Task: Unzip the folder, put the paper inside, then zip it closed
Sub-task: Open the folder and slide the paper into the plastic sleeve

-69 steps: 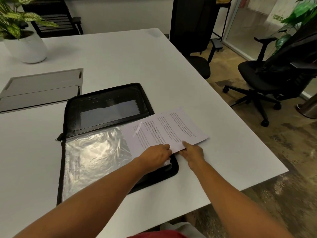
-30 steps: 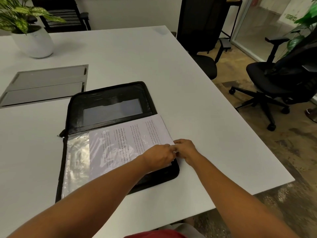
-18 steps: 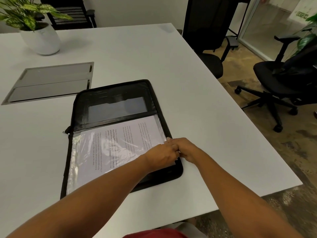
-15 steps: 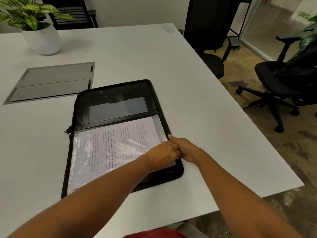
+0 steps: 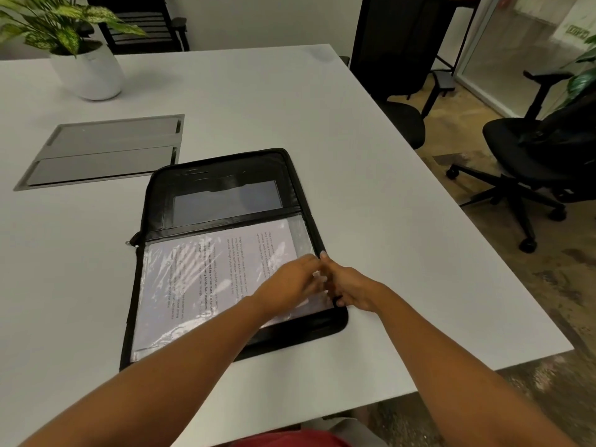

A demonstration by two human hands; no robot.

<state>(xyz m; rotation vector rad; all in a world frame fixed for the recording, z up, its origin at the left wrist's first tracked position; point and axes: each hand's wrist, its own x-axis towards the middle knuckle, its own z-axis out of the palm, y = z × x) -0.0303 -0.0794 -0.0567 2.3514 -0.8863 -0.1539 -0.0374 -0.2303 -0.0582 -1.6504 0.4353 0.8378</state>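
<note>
Nearest the camera, both forearms reached up from the lower edge of the frame and met at centre. The left hand [image 5: 292,282] lay over the right edge of the clear plastic sleeve [image 5: 161,301], its fingers blurred; whether they pinched the sleeve or merely pressed on it could not be determined. The right hand [image 5: 350,287] sat just beside it at the folder's right border, fingers curled, one fingertip [image 5: 323,254] extended along the edge; its grip likewise could not be confirmed. The black zip folder [image 5: 225,175] lay open flat on the white table [image 5: 371,188], centre frame. The printed paper [image 5: 219,272] was inside the sleeve on the near half, almost wholly seated. Judged from this, unzipping was complete and insertion all but finished; folding the cover shut and zipping remained. The zip pull [image 5: 130,241] showed at the folder's left side. Beyond, at upper left, were a grey recessed panel [image 5: 103,150] and a potted plant [image 5: 84,50]; office chairs [image 5: 532,150] stood at right.
</note>
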